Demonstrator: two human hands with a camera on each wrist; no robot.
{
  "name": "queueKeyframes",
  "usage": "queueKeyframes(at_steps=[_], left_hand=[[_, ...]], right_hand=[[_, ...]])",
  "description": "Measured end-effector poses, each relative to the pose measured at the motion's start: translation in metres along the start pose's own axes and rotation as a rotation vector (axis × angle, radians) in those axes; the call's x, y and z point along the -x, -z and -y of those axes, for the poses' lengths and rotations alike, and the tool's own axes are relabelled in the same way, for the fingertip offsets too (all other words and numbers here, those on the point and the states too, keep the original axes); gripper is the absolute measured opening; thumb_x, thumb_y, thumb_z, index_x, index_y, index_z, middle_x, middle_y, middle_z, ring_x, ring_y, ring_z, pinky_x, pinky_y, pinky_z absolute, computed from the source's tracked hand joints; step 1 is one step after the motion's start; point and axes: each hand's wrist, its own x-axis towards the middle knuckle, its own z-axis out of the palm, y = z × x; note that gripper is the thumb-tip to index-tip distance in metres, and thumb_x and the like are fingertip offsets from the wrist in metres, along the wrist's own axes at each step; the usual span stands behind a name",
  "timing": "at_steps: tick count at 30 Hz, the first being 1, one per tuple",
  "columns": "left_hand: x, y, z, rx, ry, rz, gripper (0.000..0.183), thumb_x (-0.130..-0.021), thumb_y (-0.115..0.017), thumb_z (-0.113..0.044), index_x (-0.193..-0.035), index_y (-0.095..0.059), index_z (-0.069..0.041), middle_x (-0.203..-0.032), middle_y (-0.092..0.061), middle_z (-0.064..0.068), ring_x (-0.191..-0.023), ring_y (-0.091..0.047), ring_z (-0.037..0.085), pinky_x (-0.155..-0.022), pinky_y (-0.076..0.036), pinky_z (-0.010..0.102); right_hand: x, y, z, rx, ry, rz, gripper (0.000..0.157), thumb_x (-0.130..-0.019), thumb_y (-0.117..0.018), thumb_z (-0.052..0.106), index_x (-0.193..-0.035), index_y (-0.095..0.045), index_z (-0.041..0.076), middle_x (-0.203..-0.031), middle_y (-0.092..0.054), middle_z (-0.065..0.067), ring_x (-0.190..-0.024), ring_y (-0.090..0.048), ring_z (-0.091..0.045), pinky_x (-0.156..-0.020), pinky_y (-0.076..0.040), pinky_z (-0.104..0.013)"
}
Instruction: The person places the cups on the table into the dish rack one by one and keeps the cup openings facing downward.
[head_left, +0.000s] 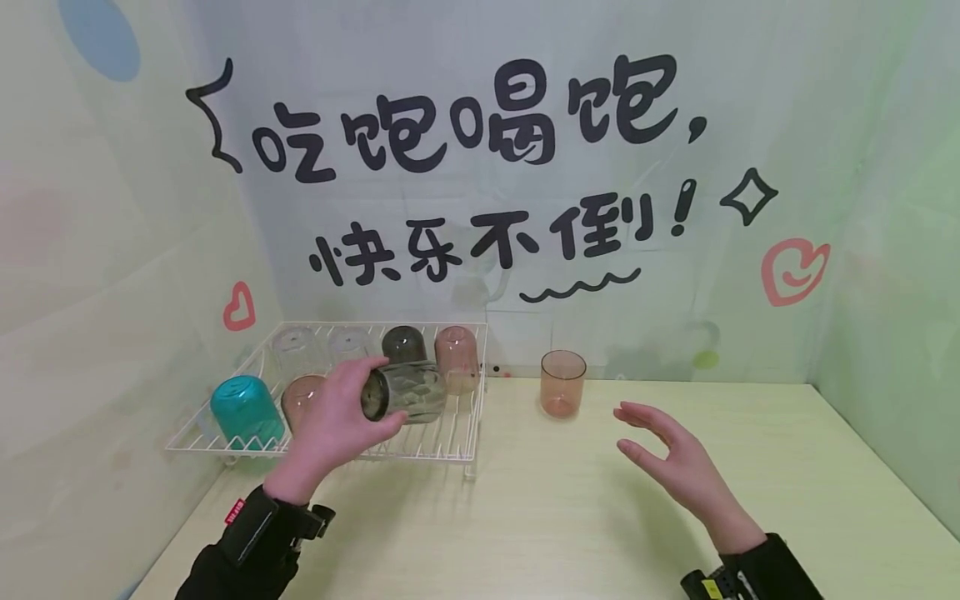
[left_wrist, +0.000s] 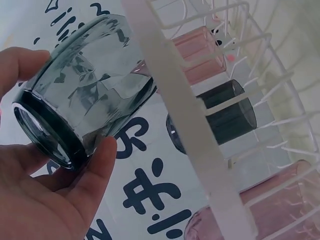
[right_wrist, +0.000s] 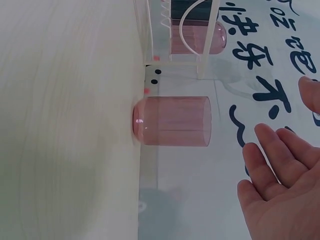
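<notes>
Over the white wire rack (head_left: 420, 450), my left hand (head_left: 341, 425) grips a smoky grey drinking glass (head_left: 420, 392) by its base end. The glass lies nearly on its side, its mouth turned to the right. In the left wrist view, thumb and fingers wrap the thick base of the grey glass (left_wrist: 95, 80). My right hand (head_left: 690, 475) hovers over the table with fingers loosely spread, holding nothing. Apart from it, to its left, an orange-pink glass (head_left: 562, 387) stands upright on the table; the right wrist view shows the same glass (right_wrist: 175, 121) beside the hand (right_wrist: 285, 185).
Upside-down glasses sit on the rack: a teal one (head_left: 247, 410), a dark one (head_left: 403, 343), a pink one (head_left: 457, 354), clear ones (head_left: 296, 346) and a brownish one (head_left: 300, 396) partly behind my left hand. A printed cloth wall (head_left: 480, 192) borders the pale table (head_left: 540, 517).
</notes>
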Motion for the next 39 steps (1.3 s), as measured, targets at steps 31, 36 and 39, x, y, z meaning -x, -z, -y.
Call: queueKeyframes(at_steps=[31, 36, 39], left_hand=[[-0.021, 0.003, 0.017, -0.207, 0.044, 0.185, 0.073, -0.062, -0.075, -0.031, -0.126, -0.050, -0.007, -0.117, -0.055, 0.015, -0.098, -0.052, 0.029, -0.075, -0.052, 0.046], [-0.022, 0.003, 0.019, -0.211, 0.060, 0.212, 0.074, -0.062, -0.075, -0.030, -0.127, -0.049, -0.006, -0.117, -0.055, 0.016, -0.099, -0.052, 0.030, -0.077, -0.051, 0.047], [-0.022, 0.003, 0.019, -0.218, 0.066, 0.228, 0.073, -0.063, -0.075, -0.029, -0.127, -0.049, -0.005, -0.117, -0.055, 0.017, -0.099, -0.052, 0.031, -0.077, -0.051, 0.048]], right_hand=[[-0.013, -0.002, -0.008, 0.134, 0.049, 0.004, 0.056, -0.082, -0.064, 0.040, -0.128, -0.051, 0.012, -0.123, -0.058, -0.005, -0.118, -0.047, -0.025, -0.096, -0.035, -0.055], [-0.018, -0.002, -0.008, 0.168, 0.077, 0.002, 0.055, -0.082, -0.065, 0.035, -0.128, -0.052, 0.009, -0.121, -0.059, -0.007, -0.116, -0.049, -0.027, -0.095, -0.036, -0.053], [-0.022, -0.002, -0.007, 0.183, 0.091, 0.004, 0.055, -0.082, -0.066, 0.034, -0.128, -0.052, 0.008, -0.121, -0.059, -0.007, -0.115, -0.049, -0.026, -0.095, -0.037, -0.051]])
